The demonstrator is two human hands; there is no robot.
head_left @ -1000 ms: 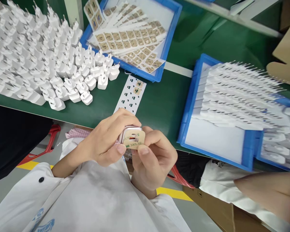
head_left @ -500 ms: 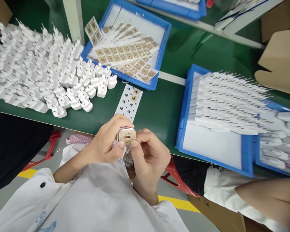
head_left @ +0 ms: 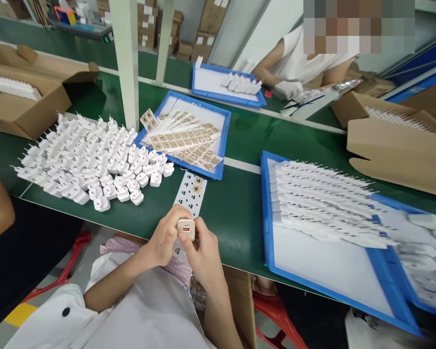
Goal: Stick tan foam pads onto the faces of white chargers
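Both hands meet at the near edge of the green table [head_left: 240, 213]. My left hand [head_left: 165, 237] is closed round a small white charger plug [head_left: 185, 227], its port face turned up toward me. My right hand [head_left: 201, 252] pinches the same charger from the right, thumb and fingers pressed on a tan sticker on its face. Just beyond the hands lies a white sticker backing strip [head_left: 191, 191] with a few tan labels left on it. A large cluster of white charger plugs [head_left: 90, 162] stands to the left.
A blue tray [head_left: 218, 140] of tan label sheets sits behind the strip. At right a blue tray [head_left: 267, 208] holds rows of white chargers. Cardboard boxes [head_left: 396, 145] [head_left: 25, 102] flank the table. A white post [head_left: 128, 58] rises behind the plugs. Another person [head_left: 305, 68] works across the table.
The view has tilted up, showing the far side of the table and a co-worker. My hands keep hold of the charger; the sticker now lies pressed onto its face.
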